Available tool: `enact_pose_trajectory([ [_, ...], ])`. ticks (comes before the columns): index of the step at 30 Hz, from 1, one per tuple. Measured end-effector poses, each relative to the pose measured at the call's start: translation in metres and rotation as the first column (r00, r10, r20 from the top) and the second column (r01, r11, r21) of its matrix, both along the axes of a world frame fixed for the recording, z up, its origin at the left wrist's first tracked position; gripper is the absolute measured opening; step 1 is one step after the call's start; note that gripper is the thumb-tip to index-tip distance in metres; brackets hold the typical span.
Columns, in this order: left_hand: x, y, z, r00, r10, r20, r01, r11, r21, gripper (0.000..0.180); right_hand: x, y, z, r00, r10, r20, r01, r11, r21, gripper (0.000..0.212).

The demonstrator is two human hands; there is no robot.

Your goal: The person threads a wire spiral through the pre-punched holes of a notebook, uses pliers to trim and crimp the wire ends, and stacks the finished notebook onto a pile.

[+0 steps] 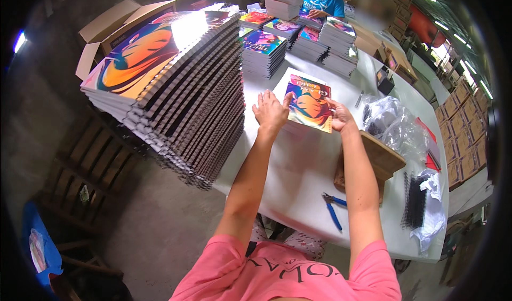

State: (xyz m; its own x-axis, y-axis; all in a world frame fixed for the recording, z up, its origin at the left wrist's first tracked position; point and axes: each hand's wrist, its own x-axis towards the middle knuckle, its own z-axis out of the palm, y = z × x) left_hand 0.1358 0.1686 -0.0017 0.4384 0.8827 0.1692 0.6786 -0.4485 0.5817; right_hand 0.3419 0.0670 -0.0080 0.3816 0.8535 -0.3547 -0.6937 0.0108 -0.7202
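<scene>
A booklet (308,104) with a colourful illustrated cover and a row of small holes along its right edge is held just over the white table. My right hand (341,116) pinches that right edge, thumb on top. My left hand (271,111) is beside the left edge with its fingers spread, the thumb touching or very near the cover. Close to my right forearm stands an angled wooden stand (381,157). Blue-handled cutters (333,215) lie on the table below it, partly behind the forearm.
A tall pile of spiral-bound books (186,98) stands at left. Several book stacks (261,55) fill the far side, where a person in blue (322,5) sits. At right are clear plastic (394,122), black binding coils (413,199), and cartons (461,133) beyond the table.
</scene>
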Motion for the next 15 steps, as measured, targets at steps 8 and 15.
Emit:
enact_pose_trajectory([
  [8,-0.005,-0.025,-0.009,0.976,-0.218,0.003,0.216,0.968,0.132,0.098,0.013,0.0,-0.026,0.948,-0.165,0.273,0.159,0.986,0.044,0.02],
  [15,-0.015,-0.027,0.001,0.948,-0.316,0.039,0.316,0.949,0.011,0.1,0.012,-0.011,-0.016,0.734,-0.27,0.624,0.37,0.928,-0.033,0.017],
])
